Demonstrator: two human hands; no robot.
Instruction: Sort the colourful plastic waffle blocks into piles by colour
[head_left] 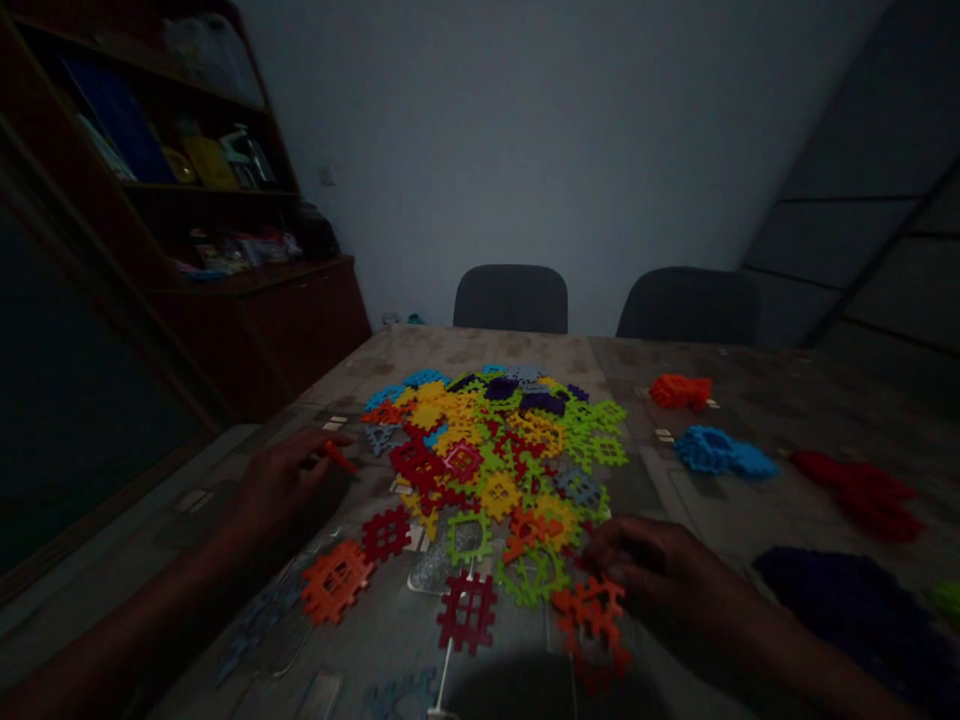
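Observation:
A heap of flat plastic waffle-grid pieces (499, 450) in red, orange, yellow, green, blue and purple lies in the middle of the table (750, 500). My left hand (281, 480) rests at the heap's left edge, fingers pinched on a small orange piece (341, 458). My right hand (645, 560) lies at the heap's near right edge, fingers curled over orange pieces (592, 605); what it grips is too dark to make out. Loose red (466, 610) and orange (336, 580) pieces lie near me.
Sorted small piles sit on the right: orange (679, 390), blue (720, 452), red (862, 490), dark purple (832, 600). Two dark chairs (511, 298) stand at the far table edge. A wooden shelf cabinet (225, 250) stands at the left.

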